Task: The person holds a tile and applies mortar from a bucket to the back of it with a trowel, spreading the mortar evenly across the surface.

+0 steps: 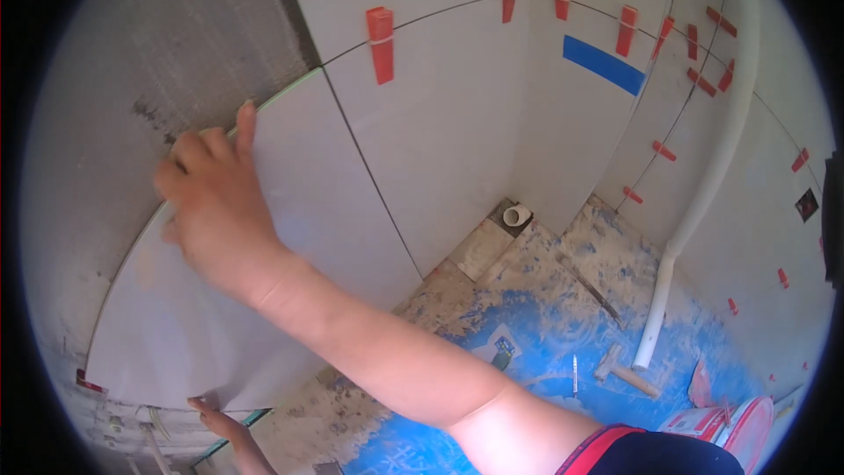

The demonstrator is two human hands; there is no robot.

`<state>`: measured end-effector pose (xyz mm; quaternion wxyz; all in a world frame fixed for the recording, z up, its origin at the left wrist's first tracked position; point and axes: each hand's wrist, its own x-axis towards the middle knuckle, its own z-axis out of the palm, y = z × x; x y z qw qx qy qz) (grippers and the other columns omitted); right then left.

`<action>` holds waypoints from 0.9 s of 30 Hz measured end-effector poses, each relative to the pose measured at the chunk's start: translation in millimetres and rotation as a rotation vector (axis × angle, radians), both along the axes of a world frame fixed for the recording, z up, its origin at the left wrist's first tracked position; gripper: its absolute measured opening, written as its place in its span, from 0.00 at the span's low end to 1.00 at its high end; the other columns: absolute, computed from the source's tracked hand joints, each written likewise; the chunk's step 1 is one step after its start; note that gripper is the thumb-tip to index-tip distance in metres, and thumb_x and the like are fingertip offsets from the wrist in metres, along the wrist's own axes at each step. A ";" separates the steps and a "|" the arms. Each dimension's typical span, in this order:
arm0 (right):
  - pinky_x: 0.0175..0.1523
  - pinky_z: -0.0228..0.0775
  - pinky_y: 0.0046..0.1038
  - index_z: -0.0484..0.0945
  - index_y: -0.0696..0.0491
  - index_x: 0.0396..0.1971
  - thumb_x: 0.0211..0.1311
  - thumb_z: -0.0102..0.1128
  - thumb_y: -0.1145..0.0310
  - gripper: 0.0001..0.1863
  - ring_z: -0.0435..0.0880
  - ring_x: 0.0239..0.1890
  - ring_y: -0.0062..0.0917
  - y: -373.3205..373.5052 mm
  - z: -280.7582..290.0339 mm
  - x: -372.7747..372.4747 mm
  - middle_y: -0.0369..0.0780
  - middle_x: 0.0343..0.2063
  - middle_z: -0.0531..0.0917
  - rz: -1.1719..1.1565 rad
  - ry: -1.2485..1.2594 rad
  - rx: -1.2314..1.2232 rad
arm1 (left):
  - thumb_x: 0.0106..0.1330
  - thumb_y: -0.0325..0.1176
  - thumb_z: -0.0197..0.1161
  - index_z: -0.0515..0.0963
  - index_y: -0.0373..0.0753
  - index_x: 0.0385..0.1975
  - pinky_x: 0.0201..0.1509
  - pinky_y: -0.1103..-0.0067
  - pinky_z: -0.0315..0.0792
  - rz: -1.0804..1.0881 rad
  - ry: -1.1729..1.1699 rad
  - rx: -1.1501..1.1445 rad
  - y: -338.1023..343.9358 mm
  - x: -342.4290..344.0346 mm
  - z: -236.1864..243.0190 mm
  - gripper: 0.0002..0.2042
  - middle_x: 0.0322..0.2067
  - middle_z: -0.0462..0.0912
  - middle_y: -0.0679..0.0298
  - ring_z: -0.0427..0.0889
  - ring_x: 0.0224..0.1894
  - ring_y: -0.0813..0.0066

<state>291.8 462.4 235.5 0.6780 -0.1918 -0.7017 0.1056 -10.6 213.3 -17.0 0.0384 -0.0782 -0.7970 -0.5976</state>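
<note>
A large pale grey wall tile (220, 317) leans against the bare grey wall (97, 149) at the left, its right side close along a neighbouring tile (422, 123). My right hand (215, 202) reaches across from the lower right and grips the tile's upper edge, its fingers bent over it. Low down, my left hand (227, 427) is at the tile's bottom edge, a digit pressed to the face; its other fingers are mostly hidden. A red wedge (89, 381) sits by the tile's lower left corner.
Red wedge clips (381, 44) line the joints of the tiled walls. A long white pipe (694, 220) stands slanted at the right. On the blue-stained floor (422, 449) lie a hammer (629, 372) and a thin rod (591, 290). A bucket (747, 431) stands lower right; a pipe stub (516, 215) marks the corner.
</note>
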 end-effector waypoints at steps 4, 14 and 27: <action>0.74 0.33 0.61 0.78 0.56 0.31 0.33 0.75 0.75 0.19 0.69 0.52 0.39 1.3 -0.3 -3.8 0.42 0.40 0.73 0.023 0.019 -0.020 | 0.63 0.73 0.46 0.71 0.24 0.57 0.61 0.65 0.66 0.000 0.003 0.038 -1.0 -8.1 0.3 0.48 0.54 0.76 0.43 0.74 0.56 0.51; 0.76 0.30 0.56 0.79 0.58 0.28 0.40 0.61 0.80 0.10 0.69 0.53 0.41 2.6 -2.9 -14.1 0.45 0.38 0.74 0.038 0.081 -0.014 | 0.64 0.72 0.44 0.73 0.21 0.54 0.58 0.65 0.67 0.022 -0.027 -0.055 -14.5 -34.3 -9.2 0.48 0.52 0.76 0.41 0.75 0.53 0.52; 0.72 0.28 0.63 0.77 0.50 0.34 0.44 0.71 0.74 0.15 0.69 0.53 0.37 1.3 0.2 11.5 0.37 0.40 0.73 0.095 -0.096 0.004 | 0.65 0.69 0.51 0.70 0.22 0.54 0.61 0.67 0.66 0.038 -0.004 0.012 -3.3 -6.6 -5.6 0.44 0.54 0.75 0.44 0.74 0.56 0.55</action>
